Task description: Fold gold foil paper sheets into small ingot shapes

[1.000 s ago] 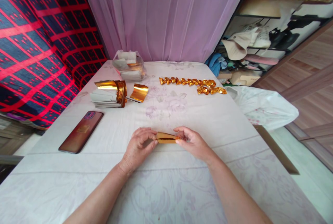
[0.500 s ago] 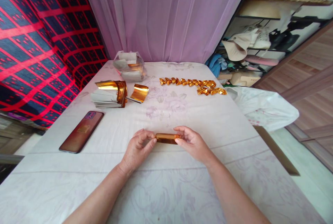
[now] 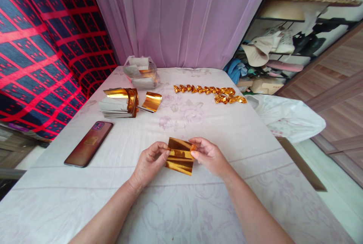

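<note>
A sheet of shiny gold foil paper (image 3: pixel 180 155) with creases across it is held just above the table, its upper and lower flaps spread apart. At its left edge, my left hand (image 3: pixel 151 161) pinches it between thumb and fingers. My right hand (image 3: pixel 208 155) grips the opposite edge in the same way. Beyond them, a stack of gold foil sheets with pale backs (image 3: pixel 117 104) lies at the left, with a loose curled gold sheet (image 3: pixel 152 101) beside it. Folded gold foil pieces (image 3: pixel 204 89) form a row at the far right.
A phone (image 3: pixel 89 144) lies face down at the left. Behind the stack stands a clear plastic bag (image 3: pixel 141 72) of more sheets. The table (image 3: pixel 181 210) has a flowered cloth. Purple curtains (image 3: pixel 181 17) hang behind; a white bag (image 3: pixel 292 117) and shelves are at the right.
The gold foil paper was a narrow folded strip between my hands; now its flaps are opened out above and below. Both hands stay in nearly the same place.
</note>
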Motion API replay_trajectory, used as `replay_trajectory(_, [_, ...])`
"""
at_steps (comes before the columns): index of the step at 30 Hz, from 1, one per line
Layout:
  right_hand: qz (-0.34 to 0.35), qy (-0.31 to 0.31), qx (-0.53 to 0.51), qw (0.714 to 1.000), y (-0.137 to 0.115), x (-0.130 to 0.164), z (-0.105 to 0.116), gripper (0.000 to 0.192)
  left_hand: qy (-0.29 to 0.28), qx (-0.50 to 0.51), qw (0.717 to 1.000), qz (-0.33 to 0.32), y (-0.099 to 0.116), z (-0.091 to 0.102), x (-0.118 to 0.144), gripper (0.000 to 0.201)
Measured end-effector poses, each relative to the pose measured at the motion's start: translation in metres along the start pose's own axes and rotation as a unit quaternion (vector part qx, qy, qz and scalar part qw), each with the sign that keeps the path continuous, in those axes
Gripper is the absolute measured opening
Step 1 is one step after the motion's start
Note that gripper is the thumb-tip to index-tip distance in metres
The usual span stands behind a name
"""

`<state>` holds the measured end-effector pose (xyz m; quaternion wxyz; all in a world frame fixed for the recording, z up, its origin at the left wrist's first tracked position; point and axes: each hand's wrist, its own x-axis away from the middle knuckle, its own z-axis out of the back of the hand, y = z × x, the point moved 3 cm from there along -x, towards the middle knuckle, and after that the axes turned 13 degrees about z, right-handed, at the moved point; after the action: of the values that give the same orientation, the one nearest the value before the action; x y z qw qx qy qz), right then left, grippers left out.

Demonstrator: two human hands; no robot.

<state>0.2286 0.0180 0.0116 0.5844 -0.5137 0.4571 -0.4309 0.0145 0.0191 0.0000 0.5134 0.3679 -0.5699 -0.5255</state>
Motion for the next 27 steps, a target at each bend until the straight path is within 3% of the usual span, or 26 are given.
replay_trajectory(6, [-0.015,0.000,0.001,1.000,-0.001,-0.001,-0.001,0.037,-0.015,-0.003,1.000,0.004,0.000,-0.003,0.000,0.039])
replay_trajectory(27, [0.025,0.035,0.014,0.999,0.010,-0.002,0.001,0.041,0.032,-0.053,0.998,-0.010,0.001,0.002,-0.001,0.055])
